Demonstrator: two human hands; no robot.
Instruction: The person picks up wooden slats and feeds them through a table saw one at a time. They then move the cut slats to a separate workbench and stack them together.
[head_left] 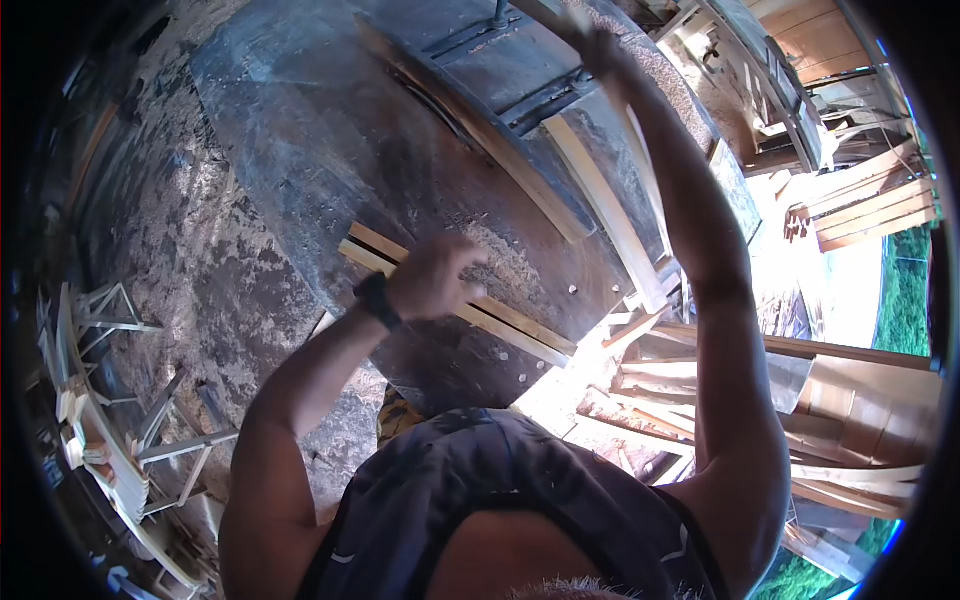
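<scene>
My left hand, with a dark watch at the wrist, is over two narrow wooden strips lying side by side on a dark worktable. Its fingers are bent and spread apart, with nothing visible between them. My right arm stretches to the far side of the table. There my right hand is smeared by motion, close to a dark bar; whether it grips the bar cannot be made out. A long wooden board crosses the table between my hands, beside a paler wooden strip.
Dark metal rods sit beyond the long board. Sawdust and several small pale round spots mark the table top. Cut lumber is piled at the right, with stacked boards farther off. Wooden frames stand at the left.
</scene>
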